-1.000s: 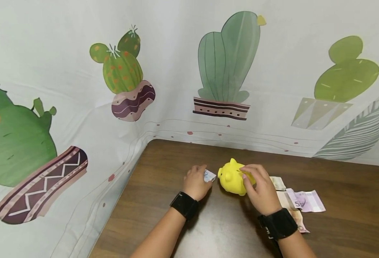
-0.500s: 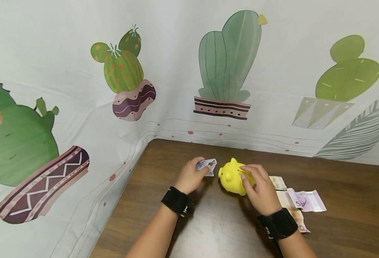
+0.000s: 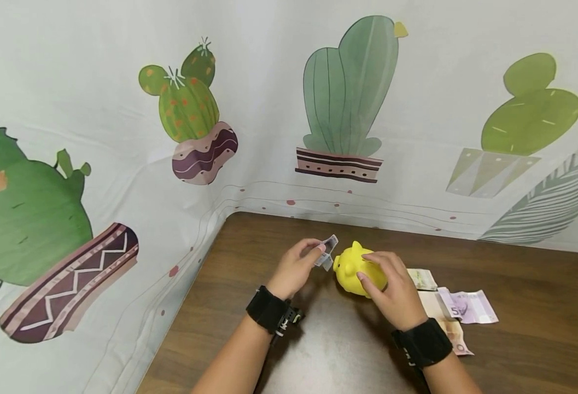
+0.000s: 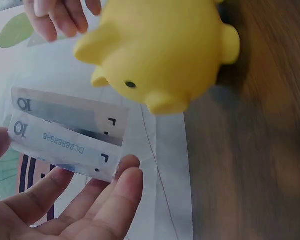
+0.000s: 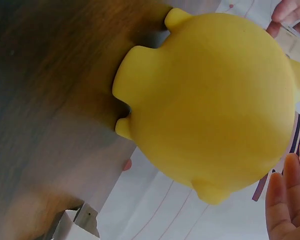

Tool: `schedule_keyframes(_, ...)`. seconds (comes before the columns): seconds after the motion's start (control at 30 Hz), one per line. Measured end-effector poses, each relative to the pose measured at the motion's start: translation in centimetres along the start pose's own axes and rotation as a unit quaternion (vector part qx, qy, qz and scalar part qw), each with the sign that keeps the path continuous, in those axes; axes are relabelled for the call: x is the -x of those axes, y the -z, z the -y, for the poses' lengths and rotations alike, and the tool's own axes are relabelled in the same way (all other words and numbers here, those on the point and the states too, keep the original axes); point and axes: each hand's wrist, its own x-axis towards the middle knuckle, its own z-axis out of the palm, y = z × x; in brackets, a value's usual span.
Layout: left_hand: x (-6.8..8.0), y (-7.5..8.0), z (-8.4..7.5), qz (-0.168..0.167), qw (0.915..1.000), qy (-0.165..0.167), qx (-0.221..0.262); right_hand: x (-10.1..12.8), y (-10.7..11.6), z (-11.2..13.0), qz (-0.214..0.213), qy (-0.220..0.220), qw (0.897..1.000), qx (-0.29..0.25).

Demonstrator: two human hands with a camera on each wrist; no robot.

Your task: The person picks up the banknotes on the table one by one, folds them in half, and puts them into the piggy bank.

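A yellow piggy bank (image 3: 350, 267) stands on the brown table (image 3: 539, 334), snout to the left. My right hand (image 3: 382, 279) lies over its back and right side, thumb on the near side and fingers round the far side, holding it. My left hand (image 3: 313, 254) is raised just left of the snout and pinches a folded banknote (image 3: 329, 250) marked 10. In the left wrist view the folded banknote (image 4: 65, 132) sits between thumb and fingers (image 4: 107, 197), close to the piggy bank (image 4: 160, 50). The right wrist view is filled by the piggy bank (image 5: 215, 100).
Several loose banknotes (image 3: 466, 306) lie flat on the table right of the piggy bank, one (image 3: 422, 279) behind my right hand. A cactus-print cloth (image 3: 348, 109) hangs along the table's back and left edges. Black bands sit on both wrists.
My left hand has lifted the folded banknote off the table and brought it up and right, toward the piggy bank's head. My right hand's fingers have slid from the top to cup its side.
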Motion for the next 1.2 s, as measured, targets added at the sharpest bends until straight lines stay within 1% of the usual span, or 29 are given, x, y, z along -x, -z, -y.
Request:
schedule_keyframes(0.1,0.2,-0.2,-0.2,0.017,0.9992,0.002,0.035,0.0,-0.1,0.2,0.009,0.003,1.000,-0.002)
schedule_keyframes(0.23,0.5,-0.6,-0.5,0.042,0.9961,0.008,0.078,0.1,-0.2,0.5,0.024,0.013,1.000,-0.005)
schedule_keyframes(0.3,0.6,-0.9,-0.7,0.054,0.9938,0.007,0.097,0.0,-0.2,0.6,0.026,0.021,0.999,-0.007)
schedule_keyframes(0.53,1.1,-1.7,-1.1,0.101,0.9840,0.011,0.147,0.0,-0.2,1.2,0.034,0.025,0.999,-0.016)
schedule_keyframes(0.63,1.3,-1.8,-1.3,0.113,0.9820,0.013,0.151,0.0,-0.2,1.5,0.038,0.029,0.999,-0.016)
schedule_keyframes(0.93,2.2,-1.9,-2.3,0.109,0.9859,-0.009,0.126,0.0,-0.1,2.0,0.031,0.038,0.999,-0.013)
schedule_keyframes(1.07,2.5,-1.9,-2.5,0.104,0.9880,-0.017,0.114,-0.1,-0.1,1.9,0.014,0.048,0.999,-0.021)
schedule_keyframes(1.2,2.5,-1.9,-2.6,0.107,0.9859,-0.009,0.128,-0.2,-0.1,1.8,-0.011,0.058,0.997,-0.039)
